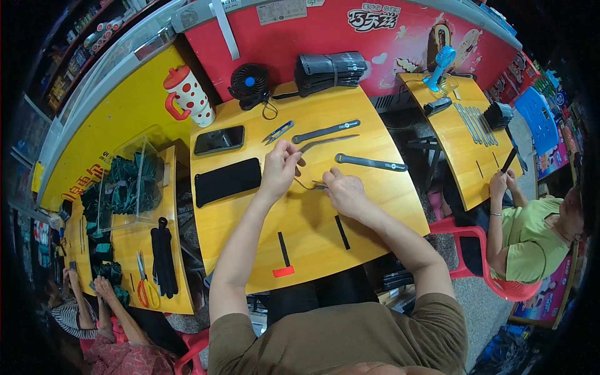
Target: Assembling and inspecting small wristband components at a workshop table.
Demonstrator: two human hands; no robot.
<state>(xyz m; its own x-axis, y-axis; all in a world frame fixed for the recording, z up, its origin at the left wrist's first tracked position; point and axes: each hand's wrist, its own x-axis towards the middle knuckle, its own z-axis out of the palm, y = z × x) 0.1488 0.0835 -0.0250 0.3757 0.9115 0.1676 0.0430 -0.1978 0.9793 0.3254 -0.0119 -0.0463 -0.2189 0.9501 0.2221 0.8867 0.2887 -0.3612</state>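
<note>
Above table (306, 225), grey strap (329, 141) is extending from L hand (281, 170), beyond R hand (345, 192).
Axis is pointing far-R; L is pinching strap, R is curling, hold unclear.

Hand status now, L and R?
Left hand: closed, pinching a thin grey strap.
Right hand: fingers curled closed; what they hold is unclear.

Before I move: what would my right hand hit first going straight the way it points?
Likely your left hand, just ahead of the right hand, though their relative height is unclear.
</note>
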